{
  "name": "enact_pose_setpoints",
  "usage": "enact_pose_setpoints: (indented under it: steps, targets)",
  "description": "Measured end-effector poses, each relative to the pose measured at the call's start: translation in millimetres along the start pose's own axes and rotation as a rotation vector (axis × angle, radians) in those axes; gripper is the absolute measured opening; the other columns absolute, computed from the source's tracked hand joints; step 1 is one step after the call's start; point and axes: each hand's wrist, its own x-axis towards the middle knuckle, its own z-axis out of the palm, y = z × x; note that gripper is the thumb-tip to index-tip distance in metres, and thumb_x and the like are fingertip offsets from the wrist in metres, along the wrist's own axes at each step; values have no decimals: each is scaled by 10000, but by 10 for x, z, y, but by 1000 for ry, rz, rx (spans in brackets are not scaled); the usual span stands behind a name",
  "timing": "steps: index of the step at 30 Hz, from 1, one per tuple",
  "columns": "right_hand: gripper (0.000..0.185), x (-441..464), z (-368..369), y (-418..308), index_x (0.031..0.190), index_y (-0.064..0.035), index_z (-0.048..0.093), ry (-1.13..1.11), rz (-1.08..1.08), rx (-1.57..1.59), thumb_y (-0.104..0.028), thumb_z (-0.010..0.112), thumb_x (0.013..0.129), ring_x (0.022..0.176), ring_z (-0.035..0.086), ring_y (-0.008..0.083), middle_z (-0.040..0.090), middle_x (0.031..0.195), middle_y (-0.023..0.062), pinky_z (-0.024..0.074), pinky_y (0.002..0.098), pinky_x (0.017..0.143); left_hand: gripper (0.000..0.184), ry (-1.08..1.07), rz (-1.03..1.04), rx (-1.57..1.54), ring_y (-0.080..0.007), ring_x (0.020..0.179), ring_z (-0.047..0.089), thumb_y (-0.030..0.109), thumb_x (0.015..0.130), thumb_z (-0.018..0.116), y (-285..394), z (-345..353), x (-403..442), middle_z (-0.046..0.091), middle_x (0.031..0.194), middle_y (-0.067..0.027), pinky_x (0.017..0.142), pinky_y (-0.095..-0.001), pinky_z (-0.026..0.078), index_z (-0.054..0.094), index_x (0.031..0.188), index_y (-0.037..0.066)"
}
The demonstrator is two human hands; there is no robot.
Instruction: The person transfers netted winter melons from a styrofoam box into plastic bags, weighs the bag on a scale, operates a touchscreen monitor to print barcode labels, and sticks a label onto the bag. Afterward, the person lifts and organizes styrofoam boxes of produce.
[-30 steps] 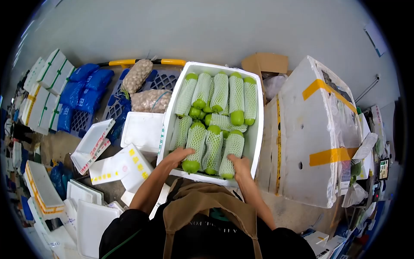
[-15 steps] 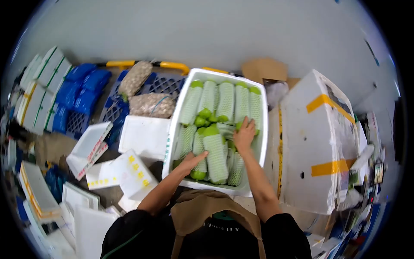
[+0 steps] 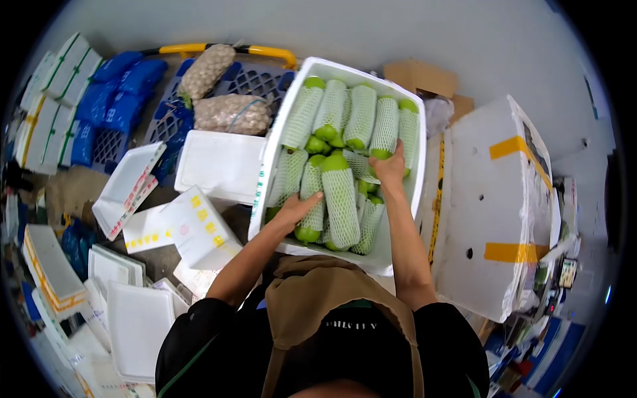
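Observation:
A white foam box (image 3: pixel 417 192) holds several long green gourds, each in a pale foam net sleeve, laid in two rows. My left hand (image 3: pixel 294 213) is at the near row, its thumb over a netted gourd (image 3: pixel 311 189) and its other fingers mostly hidden beside it. To its right a larger gourd (image 3: pixel 342 202) lies on top, slightly slanted. My right hand (image 3: pixel 390 169) is closed about the bare green lower end of a gourd (image 3: pixel 385 126) in the far row, at the box's right side.
A tall white foam box with orange tape (image 3: pixel 488 205) stands at the right. On the left are foam lids (image 3: pixel 221 166), loose foam boxes (image 3: pixel 206 229) and blue packs (image 3: pixel 123 99). Net bags of pale bulbs (image 3: pixel 232 114) lie on a blue pallet. A wall rises behind.
The view has tilted, so the box appears higher. My right hand's fingers, earlier spread over the gourds, have closed around one gourd's lower end. My left hand stays at the same gourd.

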Motion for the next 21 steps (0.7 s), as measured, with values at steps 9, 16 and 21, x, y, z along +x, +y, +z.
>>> enact_pose_setpoints:
  steps: [9,16,21]
  targets:
    - [987,-1337,-870,848,1455,7,74,-851,430,993,-1,674,671,1177,472,295,410,1357,196,348,377,1027,803,12,-82,-40,-280,1049,564,431,759,728,-93,23,141,533,1187,-231,871,-382,480,408,1255,-114]
    - [707,-891,108,1634,1265,43,467,-664,750,871,-355,753,755,1097,548,250,540,1246,147,474,377,916,604,-368,-227,-390,-296,1239,414,455,954,408,-204,205,159,408,1377,-104,1059,-435,322,282,1389,56]
    - [1178,-1050,-435,963,1455,-12,56,-836,676,744,-610,709,678,1404,32,295,48,1517,175,118,435,1124,700,-457,-356,-281,-297,1313,326,568,924,351,-9,218,-85,286,1461,-87,1064,-467,323,188,1446,130]
